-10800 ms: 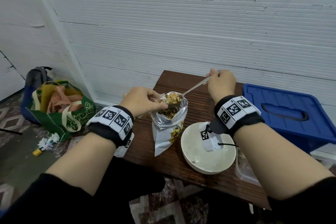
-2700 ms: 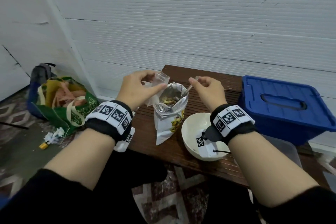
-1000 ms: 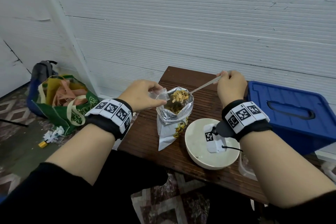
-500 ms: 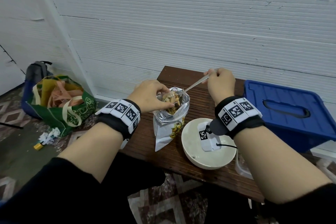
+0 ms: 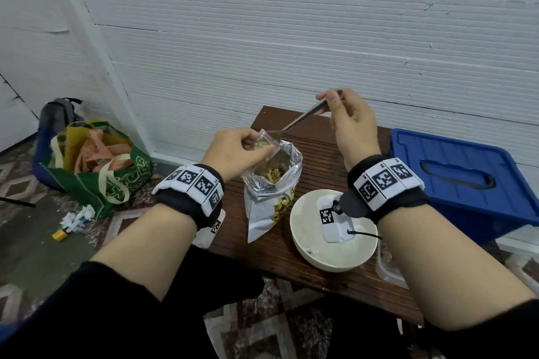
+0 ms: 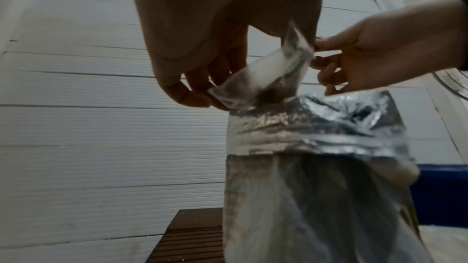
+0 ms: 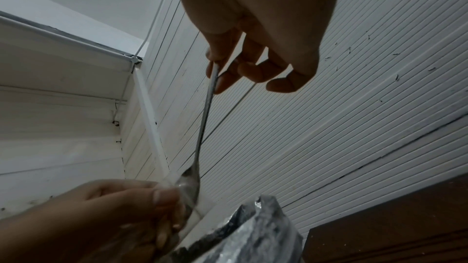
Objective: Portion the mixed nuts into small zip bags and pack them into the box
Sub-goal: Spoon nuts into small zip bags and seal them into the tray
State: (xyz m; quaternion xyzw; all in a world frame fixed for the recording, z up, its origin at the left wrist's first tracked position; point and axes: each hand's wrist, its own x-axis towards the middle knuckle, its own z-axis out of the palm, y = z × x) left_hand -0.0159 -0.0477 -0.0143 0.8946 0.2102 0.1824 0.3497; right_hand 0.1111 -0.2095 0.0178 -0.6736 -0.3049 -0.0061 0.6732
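Observation:
An open silver foil pouch of mixed nuts (image 5: 272, 186) (image 6: 316, 167) stands on the wooden table (image 5: 318, 160). My left hand (image 5: 233, 151) (image 6: 202, 63) pinches a small clear zip bag (image 5: 266, 144) (image 6: 263, 75) just above the pouch's mouth, with some nuts inside it. My right hand (image 5: 347, 119) (image 7: 253, 57) holds a metal spoon (image 5: 297, 122) (image 7: 202, 133) by the end of its handle. The spoon slants down to the left, and its bowl is at the zip bag's opening. A blue lidded box (image 5: 455, 181) stands at the right.
A white bowl (image 5: 332, 253) sits in front of the pouch, under my right wrist. A clear plastic container (image 5: 388, 268) lies at the table's front right. On the floor to the left are a green bag (image 5: 96, 175) and a grey backpack (image 5: 57, 114). A white wall is behind.
My right hand lifted a spoonful of nuts from the pouch, and its handle end has risen so the spoon tips down into the zip bag. My left hand keeps the zip bag over the pouch.

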